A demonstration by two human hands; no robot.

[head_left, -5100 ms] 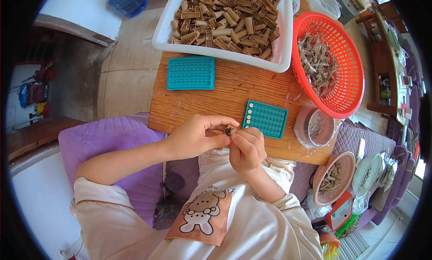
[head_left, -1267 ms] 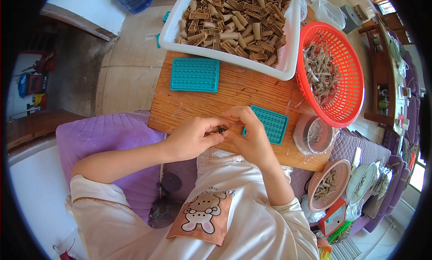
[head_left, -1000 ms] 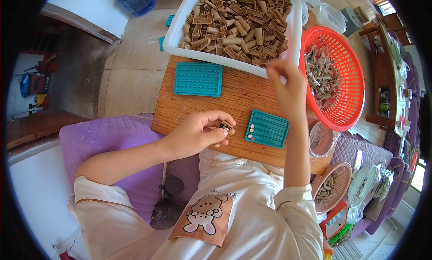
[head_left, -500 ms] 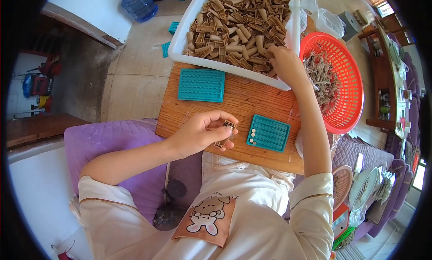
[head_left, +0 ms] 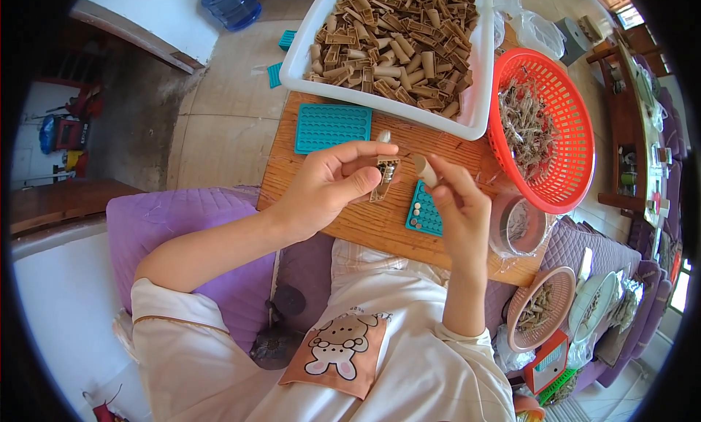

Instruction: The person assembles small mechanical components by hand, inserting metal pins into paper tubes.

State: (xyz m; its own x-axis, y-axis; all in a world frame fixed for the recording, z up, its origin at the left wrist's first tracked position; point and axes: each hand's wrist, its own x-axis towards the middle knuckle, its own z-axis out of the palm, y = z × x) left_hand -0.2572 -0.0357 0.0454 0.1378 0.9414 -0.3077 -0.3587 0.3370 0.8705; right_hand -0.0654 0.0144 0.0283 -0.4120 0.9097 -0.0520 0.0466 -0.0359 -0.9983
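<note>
My left hand [head_left: 332, 181] is closed around a brown plastic half-shell [head_left: 382, 181], its ribbed hollow side facing up with small pale and metallic bits inside. Between the thumb and fingers of my right hand [head_left: 460, 206] is a tan, rounded shell piece [head_left: 424, 169], a short gap away from the one on the left. Partly hidden behind my right hand lies a teal moulded tray [head_left: 420, 221] with a few small round silvery discs at its left edge. Another teal tray [head_left: 333, 128] with rows of hollows lies beyond my left hand.
At the far edge of the wooden table [head_left: 285, 166] stands a white bin [head_left: 478, 93] heaped with brown shell pieces [head_left: 401, 46]. A red basket [head_left: 577, 130] of thin wiry bits is on the right, near a clear round tub [head_left: 520, 225]. A pink basket [head_left: 542, 309] sits further right.
My right hand has come out of the white bin with a tan shell piece, back toward my left hand. My left hand has turned its shell and moved slightly up and right.
</note>
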